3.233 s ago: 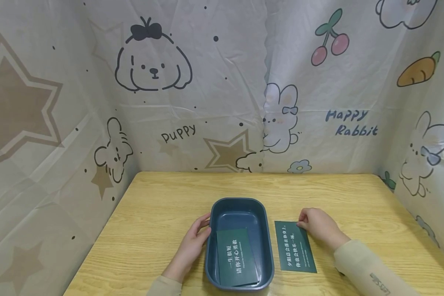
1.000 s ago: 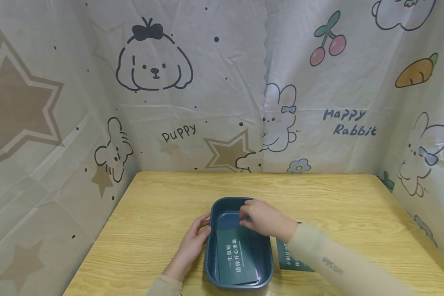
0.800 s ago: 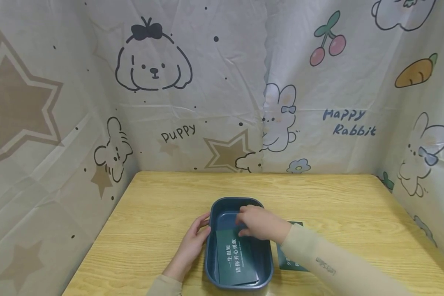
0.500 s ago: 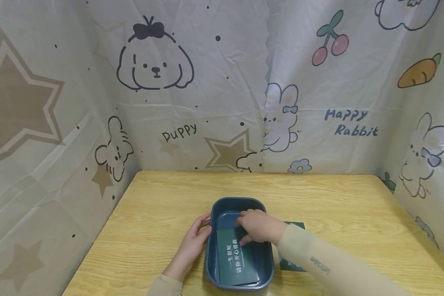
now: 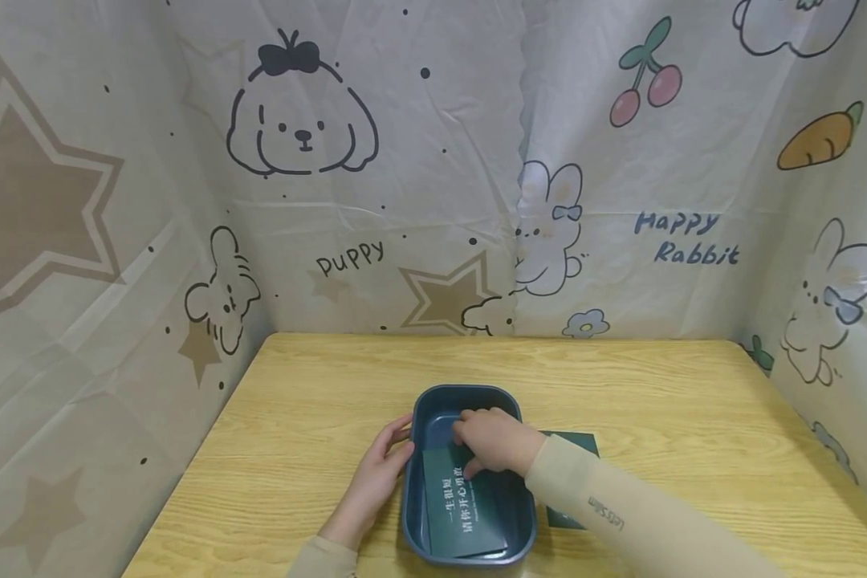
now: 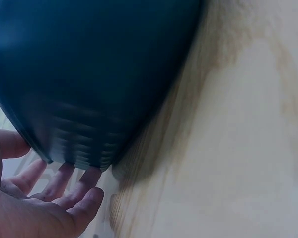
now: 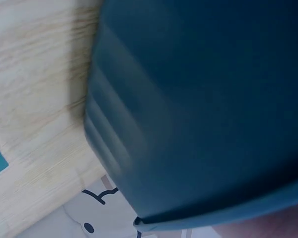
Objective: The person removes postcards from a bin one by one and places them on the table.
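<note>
**Light fingertips on the card, firm brace on the tray**

A flat, dark-green rectangular card with white lettering (image 5: pixel 457 514) lies in the near half of a smooth, dark-blue tray with rounded corners (image 5: pixel 437 427); an edge showing at its near right corner suggests at least 1 more card beneath. The tray stands well apart from the table's (image 5: pixel 318 401) far edge.

The bare right hand (image 5: pixel 497 440) reaches over the tray's right rim, thumb and fingers apart at the card's far right corner; I cannot tell whether this grip has hold of anything. Working from that corner without creasing the card seems best. The bare left hand (image 5: pixel 379 474) has a loose, half-open grip, touching the tray's left outer wall; even pressure there should stop sliding.

Toward the table's right edge, 1 other green printed card (image 5: pixel 584 441) lies partly hidden by the beige right sleeve (image 5: pixel 607 498).
</note>
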The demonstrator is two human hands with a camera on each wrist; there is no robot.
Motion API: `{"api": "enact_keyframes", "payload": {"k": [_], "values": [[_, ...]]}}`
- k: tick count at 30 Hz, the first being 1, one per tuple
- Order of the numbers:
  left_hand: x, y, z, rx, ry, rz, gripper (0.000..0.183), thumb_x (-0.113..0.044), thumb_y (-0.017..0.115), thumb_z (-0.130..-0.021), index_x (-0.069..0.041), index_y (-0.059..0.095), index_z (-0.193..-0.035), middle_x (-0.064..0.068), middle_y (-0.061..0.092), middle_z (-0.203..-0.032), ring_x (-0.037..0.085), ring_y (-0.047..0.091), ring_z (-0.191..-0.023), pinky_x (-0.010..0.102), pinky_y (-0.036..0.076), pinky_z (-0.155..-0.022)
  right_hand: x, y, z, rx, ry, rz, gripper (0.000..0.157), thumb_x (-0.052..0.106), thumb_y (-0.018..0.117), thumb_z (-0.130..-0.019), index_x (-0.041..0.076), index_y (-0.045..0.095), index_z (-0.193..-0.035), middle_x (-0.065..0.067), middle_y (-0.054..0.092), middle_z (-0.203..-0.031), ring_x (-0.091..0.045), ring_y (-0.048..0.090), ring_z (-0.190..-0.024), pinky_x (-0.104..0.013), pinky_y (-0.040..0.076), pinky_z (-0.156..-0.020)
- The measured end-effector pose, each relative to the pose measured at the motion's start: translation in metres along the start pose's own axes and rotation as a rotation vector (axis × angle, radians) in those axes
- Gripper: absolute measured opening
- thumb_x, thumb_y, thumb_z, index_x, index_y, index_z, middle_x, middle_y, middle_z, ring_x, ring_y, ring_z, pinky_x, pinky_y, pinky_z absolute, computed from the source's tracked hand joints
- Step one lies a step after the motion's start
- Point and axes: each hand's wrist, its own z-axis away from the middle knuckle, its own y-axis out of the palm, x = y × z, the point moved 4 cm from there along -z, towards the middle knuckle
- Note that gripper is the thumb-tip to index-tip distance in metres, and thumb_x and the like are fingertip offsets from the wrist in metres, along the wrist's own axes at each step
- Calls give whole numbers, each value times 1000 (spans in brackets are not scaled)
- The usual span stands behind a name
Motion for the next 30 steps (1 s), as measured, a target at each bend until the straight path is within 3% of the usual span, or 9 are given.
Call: {"api": "enact_keyframes", "payload": {"k": [11,30], "values": [[0,0,0,-3,-5,-2,48,-17,50,-108,-8,43,-155,25,50,-150,44,55,-135,53,48,-112,2,-1,1,-3,29,-58,41,37,91,-77,15,74,-108,1,69,-100,-12,64,-84,-31,59,-83],[-1,1,1,-11,-9,8,47,-15,51,-108,-9,46,-154,23,51,-149,42,55,-134,51,48,-112,3,-4,8,-93,-16,-22,45,37,93,-75,14,72,-109,2,73,-100,-14,68,-88,-31,58,-80]]}}
